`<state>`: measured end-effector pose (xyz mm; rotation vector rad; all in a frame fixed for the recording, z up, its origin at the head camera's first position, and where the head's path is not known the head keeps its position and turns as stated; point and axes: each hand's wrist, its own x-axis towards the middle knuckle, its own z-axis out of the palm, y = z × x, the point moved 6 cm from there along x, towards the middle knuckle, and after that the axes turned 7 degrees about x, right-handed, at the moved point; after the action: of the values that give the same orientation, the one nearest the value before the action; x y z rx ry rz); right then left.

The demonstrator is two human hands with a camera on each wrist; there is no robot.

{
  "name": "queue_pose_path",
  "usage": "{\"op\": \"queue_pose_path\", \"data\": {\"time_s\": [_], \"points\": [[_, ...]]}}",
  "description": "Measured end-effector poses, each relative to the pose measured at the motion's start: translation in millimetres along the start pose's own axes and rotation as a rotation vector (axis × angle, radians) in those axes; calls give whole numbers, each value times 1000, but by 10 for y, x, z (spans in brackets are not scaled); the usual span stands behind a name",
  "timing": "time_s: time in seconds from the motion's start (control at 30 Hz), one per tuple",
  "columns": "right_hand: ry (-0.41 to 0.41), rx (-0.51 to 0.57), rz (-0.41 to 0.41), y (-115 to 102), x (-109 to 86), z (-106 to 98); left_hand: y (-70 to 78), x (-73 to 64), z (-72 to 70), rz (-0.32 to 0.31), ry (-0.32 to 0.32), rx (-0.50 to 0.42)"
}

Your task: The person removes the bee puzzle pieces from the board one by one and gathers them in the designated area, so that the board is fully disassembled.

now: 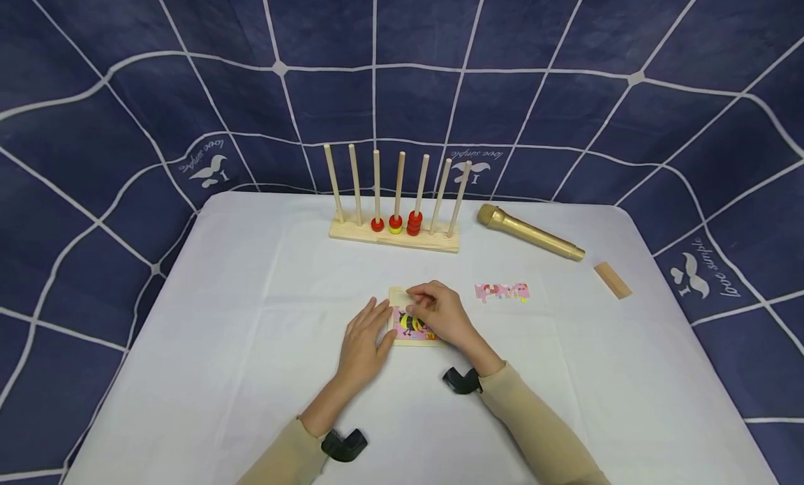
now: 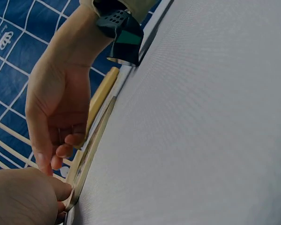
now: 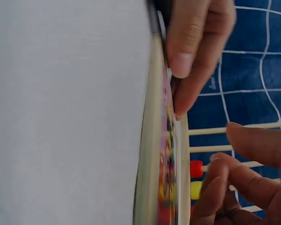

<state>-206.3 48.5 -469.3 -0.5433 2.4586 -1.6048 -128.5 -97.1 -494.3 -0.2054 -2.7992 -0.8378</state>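
A small wooden jigsaw board [image 1: 417, 343] lies flat with a pink-and-yellow bee picture [image 1: 408, 322] in its lower part; bare wood shows along its upper part. My left hand [image 1: 362, 342] rests along the board's left side, fingers extended, thumb near its lower left corner. Above the board, my right hand [image 1: 442, 314] has its thumb and index finger apart, fingers loosely bent; in the right wrist view nothing shows between the right hand's fingers [image 3: 253, 185]. It hides the board's right part. Pink jigsaw pieces [image 1: 502, 292] lie in a row to the right.
Behind stands a wooden peg rack [image 1: 393, 239] with upright rods and a few red and yellow beads. To its right lie a gold microphone [image 1: 530, 232] and a small wooden block [image 1: 612, 280]. A white cloth covers the table [image 1: 251, 373]; a dark blue gridded curtain [image 1: 414, 31] hangs behind.
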Motion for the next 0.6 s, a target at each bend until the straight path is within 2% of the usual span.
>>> {"op": "queue_pose_path", "data": {"time_s": [0.4, 0.6], "points": [[-7, -96, -74, 81, -19, 106, -8, 1, 18, 1, -5, 13], [-2, -158, -78, 86, -34, 138, -6, 2, 6, 3, 6, 10]]}}
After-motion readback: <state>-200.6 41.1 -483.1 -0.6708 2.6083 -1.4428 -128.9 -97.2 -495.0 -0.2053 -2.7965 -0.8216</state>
